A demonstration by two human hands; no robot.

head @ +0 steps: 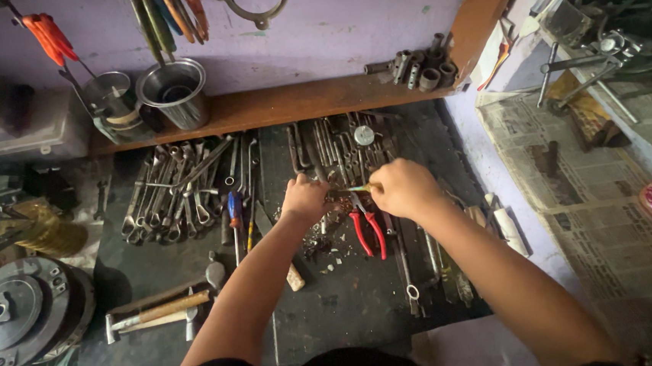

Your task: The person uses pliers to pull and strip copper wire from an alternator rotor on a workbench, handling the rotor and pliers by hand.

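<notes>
Over a dark bench strewn with spanners [174, 197], the left hand [304, 200] and right hand [403, 189] pinch a thin greenish tool [358, 189] — light, stiff, best held mid-shaft — above red-handled pliers [367, 230].

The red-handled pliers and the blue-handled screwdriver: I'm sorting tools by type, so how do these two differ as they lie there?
The red-handled pliers have two splayed handles; the blue-handled screwdriver has one straight handle on a thin shaft. The pliers lie just below the right hand; the screwdriver lies apart, left of the left hand. The pliers look broader, the screwdriver slimmer. Both lie flat on the dark bench, handles bright against it.
</notes>
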